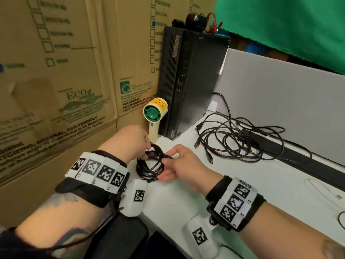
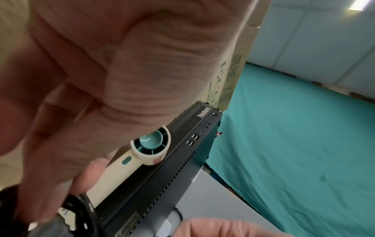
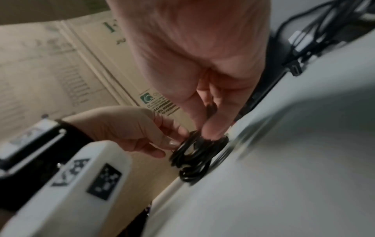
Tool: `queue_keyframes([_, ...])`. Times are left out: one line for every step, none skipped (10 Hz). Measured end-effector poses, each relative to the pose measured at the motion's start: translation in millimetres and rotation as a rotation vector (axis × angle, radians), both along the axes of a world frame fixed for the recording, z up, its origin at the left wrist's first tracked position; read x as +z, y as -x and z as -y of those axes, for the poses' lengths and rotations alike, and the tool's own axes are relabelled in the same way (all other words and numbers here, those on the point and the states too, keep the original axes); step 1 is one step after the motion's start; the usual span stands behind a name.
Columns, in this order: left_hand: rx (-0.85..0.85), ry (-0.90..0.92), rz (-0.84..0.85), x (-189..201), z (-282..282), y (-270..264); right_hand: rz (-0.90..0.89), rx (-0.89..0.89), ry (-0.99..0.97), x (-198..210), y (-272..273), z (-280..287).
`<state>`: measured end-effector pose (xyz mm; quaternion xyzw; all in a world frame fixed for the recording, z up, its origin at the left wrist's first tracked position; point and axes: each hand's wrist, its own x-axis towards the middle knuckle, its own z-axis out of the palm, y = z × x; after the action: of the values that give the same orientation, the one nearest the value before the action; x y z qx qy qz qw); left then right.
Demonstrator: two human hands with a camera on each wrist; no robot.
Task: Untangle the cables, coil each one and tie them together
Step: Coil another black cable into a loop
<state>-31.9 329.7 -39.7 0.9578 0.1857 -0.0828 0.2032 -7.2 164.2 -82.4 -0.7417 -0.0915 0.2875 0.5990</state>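
Pinching the far left rim of a small black coil [image 1: 151,165], the left hand [image 1: 133,142] keeps the loops stacked so they cannot spring apart; its fingers curl round the bundled strands at the near left corner of the white worktop [image 1: 242,184]. From the left wrist view those strands show only as a dark blur under the fingertips. Stacked cardboard boxes [image 1: 56,71] wall off the left side, and a cream and green handheld fan [image 1: 155,116] stands upright just beyond the coil, against a black desktop computer [image 1: 188,79].

Right of the coil, the right hand [image 1: 179,163] grips its other side, thumb and forefinger pinched on what looks like the cable's free end, probably to wrap or tuck it. With both hands opposed, the ring is held steady for that finishing turn. The coil is tilted, its near edge touching the worktop, its far edge raised; its long axis runs roughly near to far.

Further right, well apart, a loose tangle of black cables [image 1: 235,141] sprawls flat on the worktop, connectors pointing near and left, not yet coiled. A grey partition [image 1: 280,90] stands behind it.
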Motion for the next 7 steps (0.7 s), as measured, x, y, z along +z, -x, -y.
queue_keyframes([0.014,0.012,-0.026,-8,-8,-3,0.351,0.017,0.330,-8,-11,-3])
queue_keyframes([0.034,0.035,-0.044,-18,-13,-6,0.502,0.082,0.499,-6,-24,-1])
queue_keyframes([0.076,0.100,-0.001,-24,-13,-9,0.388,0.132,0.468,-9,-33,0])
queue_keyframes([0.074,0.089,-0.133,-28,-14,-13,0.321,0.162,0.409,-16,-36,5])
queue_keyframes([0.047,0.036,-0.125,-25,-6,-15,0.370,0.134,0.328,-17,-41,17])
queue_keyframes([0.015,-0.147,-0.095,-13,11,-17,0.538,-0.110,0.336,-15,-57,38])
queue_keyframes([0.005,-0.098,0.011,-1,30,-21,0.556,-0.188,0.630,-10,-71,59])
